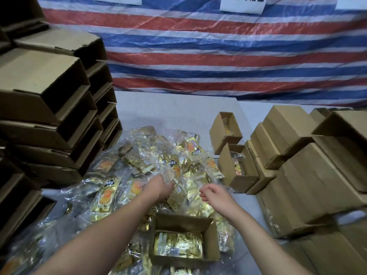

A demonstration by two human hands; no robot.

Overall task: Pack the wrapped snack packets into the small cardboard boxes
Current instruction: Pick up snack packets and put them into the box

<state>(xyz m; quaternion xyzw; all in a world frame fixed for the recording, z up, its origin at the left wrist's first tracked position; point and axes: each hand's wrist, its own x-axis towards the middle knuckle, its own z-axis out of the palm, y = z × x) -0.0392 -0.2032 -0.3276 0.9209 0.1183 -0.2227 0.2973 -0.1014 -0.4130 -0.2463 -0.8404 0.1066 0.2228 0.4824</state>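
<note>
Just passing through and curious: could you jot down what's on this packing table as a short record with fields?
setting: grey table before a red, white and blue striped tarp
goods: heap of gold plastic-wrapped snack packets
box being filled: small open cardboard box, packets inside
left hand: reaching into the heap, grip hidden
right hand: fingers curled, apparently pinching clear wrap
left side: stacked empty brown cardboard boxes
right side: closed brown cardboard boxes

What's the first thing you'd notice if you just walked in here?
The shiny gold heap of wrapped snack packets in the middle of the table, with the left hand digging into it. Then the open small cardboard box nearest the person, already holding packets, and the striped red, white and blue tarp behind.
</note>
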